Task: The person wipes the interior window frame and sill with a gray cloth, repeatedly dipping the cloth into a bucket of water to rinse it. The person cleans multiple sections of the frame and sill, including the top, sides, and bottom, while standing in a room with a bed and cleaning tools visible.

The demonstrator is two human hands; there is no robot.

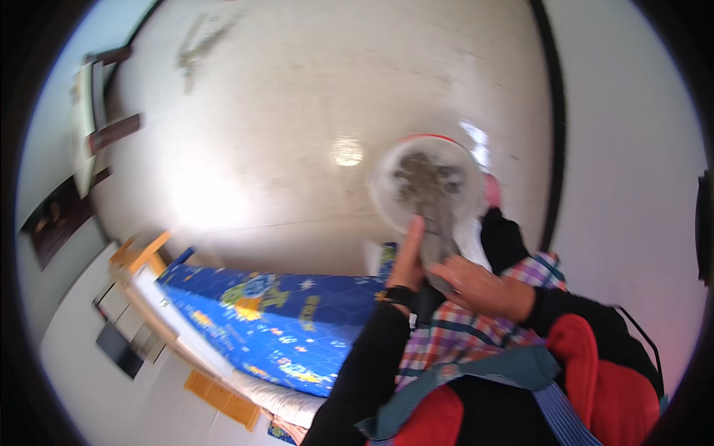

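Both of my hands are on a wet grey cloth (438, 240), which looks like a mop head or rag and hangs down over a white bucket (385, 195) with a red mark on its rim. My left hand (410, 262), with a dark band at the wrist, lies along the cloth's left side, fingers pointing towards the bucket. My right hand (474, 284) is closed around the cloth's near end. The cloth's far part lies spread inside the bucket, blurred. A checked apron (446, 334) covers my lap below the hands.
A bed with a blue patterned cover (268, 323) and a wooden frame (139, 256) stands at the lower left. A white wall with a black skirting (555, 122) runs along the right. Dark-legged furniture (114, 134) is at the far left. A wet smear (201, 47) marks the floor.
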